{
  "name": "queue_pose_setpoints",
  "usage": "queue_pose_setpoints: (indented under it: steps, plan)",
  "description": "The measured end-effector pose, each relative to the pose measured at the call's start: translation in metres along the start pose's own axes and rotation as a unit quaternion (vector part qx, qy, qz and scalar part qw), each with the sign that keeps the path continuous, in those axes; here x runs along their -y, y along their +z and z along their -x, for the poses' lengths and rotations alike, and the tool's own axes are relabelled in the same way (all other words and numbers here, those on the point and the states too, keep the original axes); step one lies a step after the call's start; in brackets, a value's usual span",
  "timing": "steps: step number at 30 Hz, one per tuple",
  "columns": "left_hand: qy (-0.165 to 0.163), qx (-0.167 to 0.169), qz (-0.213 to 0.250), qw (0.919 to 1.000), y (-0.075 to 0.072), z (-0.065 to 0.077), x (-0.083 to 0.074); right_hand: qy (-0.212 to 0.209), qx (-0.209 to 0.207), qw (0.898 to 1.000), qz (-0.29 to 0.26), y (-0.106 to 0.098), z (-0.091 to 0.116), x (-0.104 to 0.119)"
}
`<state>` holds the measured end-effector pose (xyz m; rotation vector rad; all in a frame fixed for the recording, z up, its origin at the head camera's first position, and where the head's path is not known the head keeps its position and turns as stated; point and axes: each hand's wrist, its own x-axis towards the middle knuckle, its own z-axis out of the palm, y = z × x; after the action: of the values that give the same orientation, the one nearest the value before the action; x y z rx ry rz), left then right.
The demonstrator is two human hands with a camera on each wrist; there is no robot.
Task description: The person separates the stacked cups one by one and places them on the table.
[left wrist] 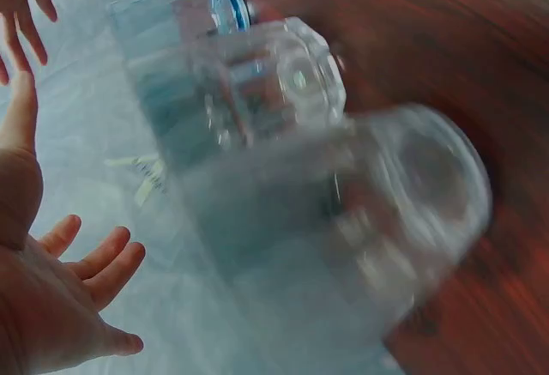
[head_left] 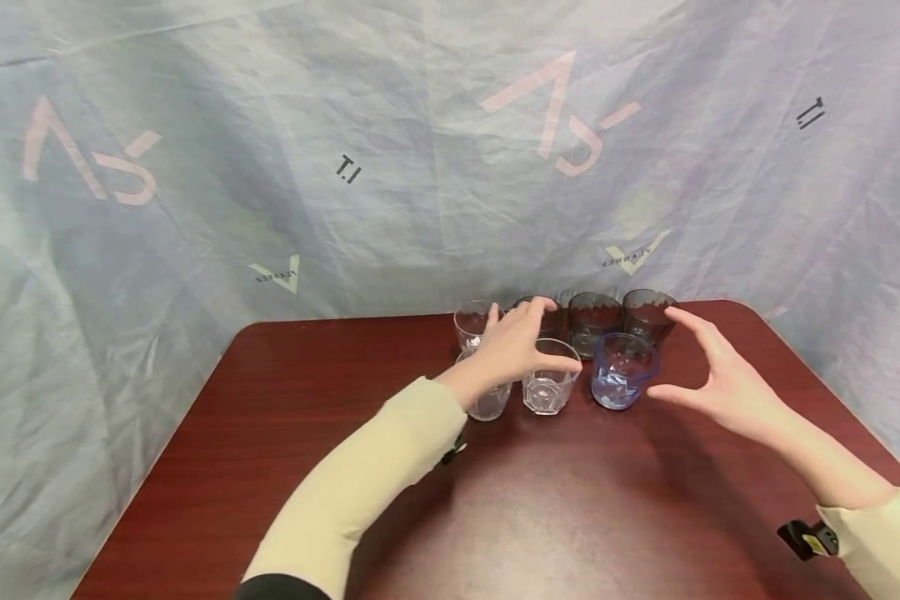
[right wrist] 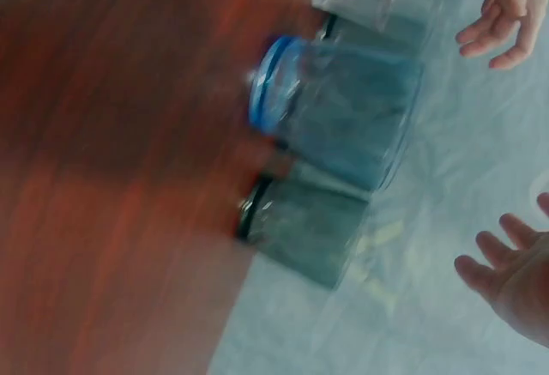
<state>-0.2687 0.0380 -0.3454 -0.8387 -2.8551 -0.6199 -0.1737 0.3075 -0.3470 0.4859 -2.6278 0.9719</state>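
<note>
My left hand (head_left: 512, 340) is spread above the clear glasses, thumb apart from the fingers, holding nothing. Under it stand a front clear glass (head_left: 546, 393), another clear glass (head_left: 487, 404) to its left and a clear glass (head_left: 471, 318) behind. On the right, my right hand (head_left: 735, 385) is held with thumb and fingers wide apart beside a blue glass (head_left: 618, 375). Behind the blue one are dark grey glasses, one in the middle (head_left: 592, 321) and one at the right (head_left: 645, 310). In the right wrist view, the right hand (right wrist: 510, 285) shows bare fingers, apart from the blue glass (right wrist: 343, 113).
A third dark glass (head_left: 528, 304) is partly hidden behind the left hand. All the glasses stand close together in two rows near the far edge of the reddish-brown table (head_left: 540, 508). A printed grey cloth (head_left: 390, 225) hangs right behind that edge.
</note>
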Motion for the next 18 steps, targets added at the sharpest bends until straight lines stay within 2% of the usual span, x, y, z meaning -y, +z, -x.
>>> queue_pose_setpoints:
  steps: [3,7,11,14,18]
  plan:
    - [0.009,-0.023,0.016,0.9996,-0.016,0.014,0.012,-0.029,-0.004,1.0,0.008,0.003,-0.007,0.005]
    - [0.004,-0.044,0.017,0.9989,-0.032,0.036,0.03,-0.063,-0.004,0.998,0.026,0.01,-0.014,0.011]
    - [-0.004,-0.059,0.008,0.9982,-0.042,0.066,0.048,-0.082,-0.003,0.993,0.083,0.019,-0.013,0.017]
    - [-0.004,-0.069,-0.017,0.9974,-0.046,0.092,0.06,-0.096,-0.007,0.985,0.14,0.026,-0.008,0.022]
    - [0.008,-0.084,-0.091,0.9923,-0.047,0.121,0.074,-0.101,-0.005,0.973,0.205,0.033,0.001,0.026]
